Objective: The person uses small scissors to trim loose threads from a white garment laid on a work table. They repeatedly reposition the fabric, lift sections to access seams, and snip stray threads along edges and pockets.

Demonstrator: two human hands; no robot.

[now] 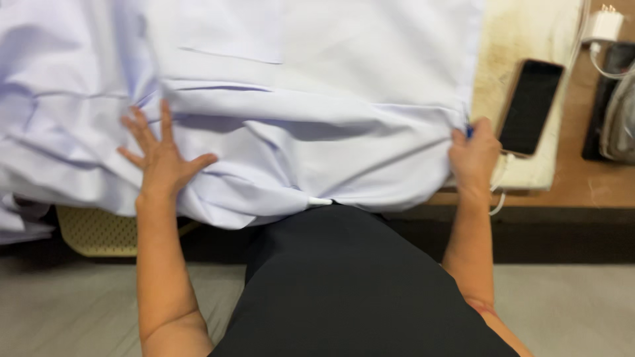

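Observation:
A large white garment with a chest pocket lies spread over the padded board, creased into folds near me. My left hand rests flat on the cloth at the left, fingers spread, holding nothing. My right hand is closed on the garment's right edge, pinching the fabric and pulling it taut by the board's side. A small blue bit shows at its fingertips; what it is cannot be told.
A stained cream pad covers the board at the right. A dark phone lies on it, cabled to a white charger. A brown wooden tabletop lies beyond. A yellow perforated board end sticks out lower left.

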